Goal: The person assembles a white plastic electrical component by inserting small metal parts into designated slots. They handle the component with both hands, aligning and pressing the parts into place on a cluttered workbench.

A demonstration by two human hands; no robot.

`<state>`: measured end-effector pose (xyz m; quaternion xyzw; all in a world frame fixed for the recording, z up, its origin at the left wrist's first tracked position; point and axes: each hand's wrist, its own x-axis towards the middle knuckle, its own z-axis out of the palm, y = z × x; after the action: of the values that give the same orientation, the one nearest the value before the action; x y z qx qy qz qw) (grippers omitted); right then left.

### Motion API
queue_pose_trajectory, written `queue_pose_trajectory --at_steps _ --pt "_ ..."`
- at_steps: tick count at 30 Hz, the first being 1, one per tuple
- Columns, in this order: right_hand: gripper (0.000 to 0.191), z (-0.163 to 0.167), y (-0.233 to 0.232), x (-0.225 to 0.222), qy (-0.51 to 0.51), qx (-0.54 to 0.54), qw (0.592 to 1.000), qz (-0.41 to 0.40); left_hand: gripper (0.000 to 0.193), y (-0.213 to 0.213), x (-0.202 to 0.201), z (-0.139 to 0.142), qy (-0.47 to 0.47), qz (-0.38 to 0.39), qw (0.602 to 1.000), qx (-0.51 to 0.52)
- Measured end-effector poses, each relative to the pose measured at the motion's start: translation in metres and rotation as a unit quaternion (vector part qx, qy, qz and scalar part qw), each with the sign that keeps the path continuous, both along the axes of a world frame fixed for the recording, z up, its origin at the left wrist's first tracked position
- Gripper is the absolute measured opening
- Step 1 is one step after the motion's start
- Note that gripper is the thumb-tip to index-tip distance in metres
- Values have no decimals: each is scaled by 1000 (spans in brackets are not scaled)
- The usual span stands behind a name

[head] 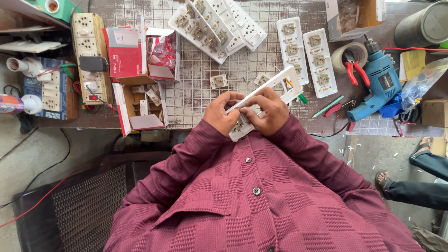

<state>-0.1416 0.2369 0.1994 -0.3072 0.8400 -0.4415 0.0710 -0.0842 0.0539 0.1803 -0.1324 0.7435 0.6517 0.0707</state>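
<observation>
In the head view, the person in a maroon knitted shirt (261, 196) holds a long white socket board frame (267, 93) with both hands, close to the chest and just over the near edge of the workbench (191, 93). The left hand (223, 112) is closed around the lower end of the frame, with the fingers curled over its edge. The right hand (268, 109) grips the frame from the other side, and its fingers press on the middle part. The frame is tilted, and its far end points up to the right, above the bench. A small white socket module (218, 81) lies on the bench just beyond the hands.

Further away, two white socket boards (305, 53) lie side by side with their back side up. To the right of them a blue electric drill (380, 84) rests beside red-handled pliers (355, 70) and a roll of tape (349, 52). To the left stands an open cardboard box (142, 105).
</observation>
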Motion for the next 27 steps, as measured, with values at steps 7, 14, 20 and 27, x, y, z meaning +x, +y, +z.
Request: queue_pose_trajectory --at_steps 7,14,20,27 --pt "10 9 -12 7 82 106 991 8 36 3 0 -4 -12 0 999 -40" --pt "18 6 -13 3 94 53 994 33 35 3 -3 -18 -4 14 1000 -16" --pt "15 -1 -14 0 97 51 993 49 36 1 -7 -27 -11 -2 1000 -11" --pt "13 -3 -15 1 114 94 989 30 36 1 -7 -26 -4 -1 999 -38"
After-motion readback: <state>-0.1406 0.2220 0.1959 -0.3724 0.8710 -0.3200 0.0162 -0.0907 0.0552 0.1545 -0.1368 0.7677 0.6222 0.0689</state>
